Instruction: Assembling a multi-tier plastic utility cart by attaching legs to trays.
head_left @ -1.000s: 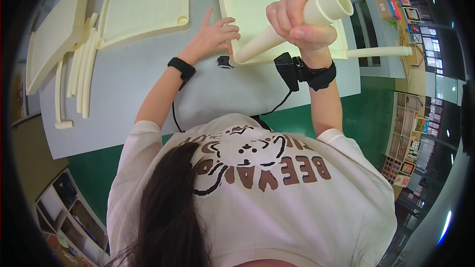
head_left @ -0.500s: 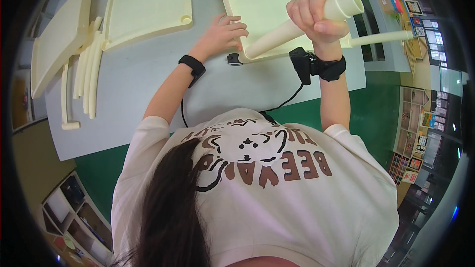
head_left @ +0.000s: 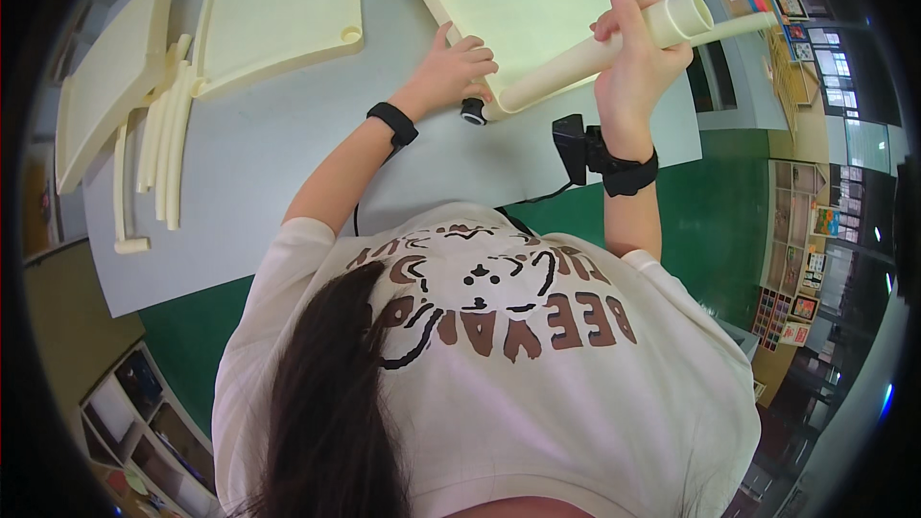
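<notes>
In the head view, a cream tube-shaped leg point(head_left: 585, 56) is gripped near its wide open end by the right hand point(head_left: 635, 67), whose fingers are wrapped firmly around it, while its narrow lower end is set against the near corner of a cream seat panel point(head_left: 523, 0) lying flat on the grey table point(head_left: 288, 144). The left hand point(head_left: 459, 65) is laid on that corner, at about nine o'clock from the leg's lower tip, its fingers curled loosely over the panel edge; whether anything is pinched beneath them cannot be told. A small black round part point(head_left: 473, 111) sits just beside the joint, at six o'clock from the left hand. For the fitting to go well, the leg would best be kept in line with its socket, the panel pressed down so it cannot slide, and force applied along the tube's axis. The leg is smooth, pale, tapering and hollow at the top. Further cream panels and slats point(head_left: 163, 125) lie well apart at nine o'clock.
</notes>
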Tool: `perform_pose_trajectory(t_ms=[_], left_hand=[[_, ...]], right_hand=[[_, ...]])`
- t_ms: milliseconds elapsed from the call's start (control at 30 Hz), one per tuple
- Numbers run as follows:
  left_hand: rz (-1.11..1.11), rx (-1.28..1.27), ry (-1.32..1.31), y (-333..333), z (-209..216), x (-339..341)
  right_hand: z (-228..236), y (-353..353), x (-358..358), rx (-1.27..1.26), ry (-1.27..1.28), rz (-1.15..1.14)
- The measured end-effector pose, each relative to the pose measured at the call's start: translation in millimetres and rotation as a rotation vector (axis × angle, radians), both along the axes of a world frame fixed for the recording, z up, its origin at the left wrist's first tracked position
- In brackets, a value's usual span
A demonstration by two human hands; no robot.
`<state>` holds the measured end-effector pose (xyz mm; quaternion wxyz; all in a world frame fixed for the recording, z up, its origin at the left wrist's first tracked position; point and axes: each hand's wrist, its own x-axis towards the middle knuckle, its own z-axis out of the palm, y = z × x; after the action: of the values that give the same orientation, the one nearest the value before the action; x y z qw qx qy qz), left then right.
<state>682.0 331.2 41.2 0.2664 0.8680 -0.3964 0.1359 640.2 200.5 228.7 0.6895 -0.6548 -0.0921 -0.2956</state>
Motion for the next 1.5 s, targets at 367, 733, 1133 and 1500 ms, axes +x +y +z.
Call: perform_pose_trajectory(t_ms=[367, 733, 1133, 1500], left_hand=[[-0.18, -0.048, 0.103, -28.2, -4.4, -6.7], [-0.162, -0.096, 0.08, -30.6, -12.1, -6.8], [-0.124, -0.098, 0.068, -29.1, -13.7, -10.7], [-0.113, -0.034, 0.036, -10.2, -9.7, -6.1]], right_hand=[[3.6, -56.9, -7.0, 0.018, 0.098, 0.481], [5.7, -73.3, 2.6, -0.069, 0.109, 0.742], [1.7, -79.8, 35.9, -0.101, 0.012, 1.263], [-7.2, -57.8, 18.8, 0.034, 0.096, 1.062]])
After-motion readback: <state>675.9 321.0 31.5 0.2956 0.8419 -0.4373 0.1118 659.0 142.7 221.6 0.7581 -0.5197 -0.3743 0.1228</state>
